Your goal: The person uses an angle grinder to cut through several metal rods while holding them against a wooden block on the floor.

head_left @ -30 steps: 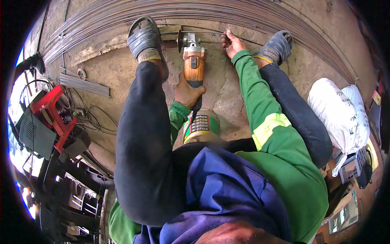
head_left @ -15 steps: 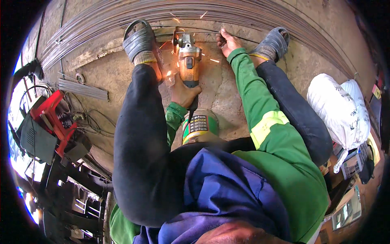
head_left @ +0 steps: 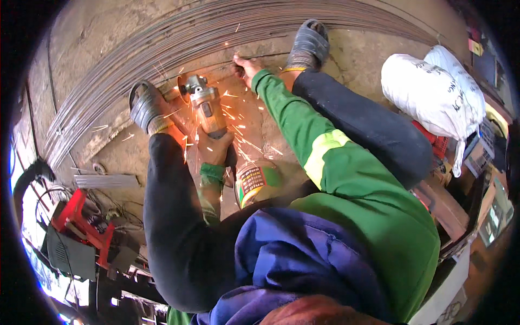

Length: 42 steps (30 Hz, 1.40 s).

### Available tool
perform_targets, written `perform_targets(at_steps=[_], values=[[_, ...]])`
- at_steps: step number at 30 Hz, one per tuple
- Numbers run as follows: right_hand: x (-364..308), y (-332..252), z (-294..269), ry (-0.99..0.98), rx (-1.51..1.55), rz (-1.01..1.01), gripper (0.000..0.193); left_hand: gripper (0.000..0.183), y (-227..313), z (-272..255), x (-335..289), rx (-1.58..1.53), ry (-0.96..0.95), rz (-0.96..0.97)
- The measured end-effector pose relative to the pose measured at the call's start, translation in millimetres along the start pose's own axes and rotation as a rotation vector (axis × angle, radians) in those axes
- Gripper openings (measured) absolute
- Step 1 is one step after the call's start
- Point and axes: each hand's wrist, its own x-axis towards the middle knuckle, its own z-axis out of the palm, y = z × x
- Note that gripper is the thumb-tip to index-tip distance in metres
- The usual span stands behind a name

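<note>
My left hand (head_left: 215, 147) is wrapped round the rear of an orange angle grinder (head_left: 208, 112). The grinder's disc (head_left: 183, 90) is at a thin metal rod (head_left: 271, 55), and bright sparks spray back over the hand, the leg and the floor. My right hand (head_left: 246, 69) grips that rod to the right of the grinder head, fingers closed. From this hand the rod runs right toward my sandalled right foot (head_left: 309, 46). The exact contact of disc and rod is lost in the glow.
A long bundle of thin rods (head_left: 162, 39) curves across the floor beyond my feet. A bucket (head_left: 252, 181) stands between my legs. To the left lie short cut rods (head_left: 105, 181) and a red-and-grey machine (head_left: 81, 227) with cables. White sacks (head_left: 420, 89) sit at right.
The whole view has shifted, so hands and grinder appear farther left. The grinder is tilted more, its head leaning left. The spark spray has grown much denser. Both grips remain.
</note>
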Motion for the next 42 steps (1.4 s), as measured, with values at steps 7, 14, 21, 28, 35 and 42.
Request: perform_targets(at_steps=[7, 14, 21, 28, 35, 42], values=[[-4.6, -11.1, -2.6, -0.015, -0.024, -0.012, 0.017, 0.047, -13.5, 5.6, 10.8, -0.037, -0.023, 0.065], [12.5, -2.7, -22.0, -0.102, -0.042, -0.044, 0.018, 0.046, 7.9, 4.4, -1.4, -0.192, -0.106, 0.04], [2.7, -8.1, -8.5, -0.063, -0.045, 0.028, 0.019, 0.052, -6.3, 1.9, -1.6, -0.157, -0.083, -0.028], [1.4, -6.5, -7.8, -0.024, 0.003, -0.026, 0.017, 0.052, 1.3, -0.5, 1.9, -0.028, -0.046, 0.036], [2.2, -6.5, -10.6, -0.045, -0.025, -0.021, 0.018, 0.057, 0.1, -0.1, 8.5, -0.122, -0.1, -0.01], [1.1, -9.2, -7.9, 0.018, -0.099, 0.105, 0.022, 0.042, 8.2, -6.2, 4.6, -0.104, -0.186, -0.076]])
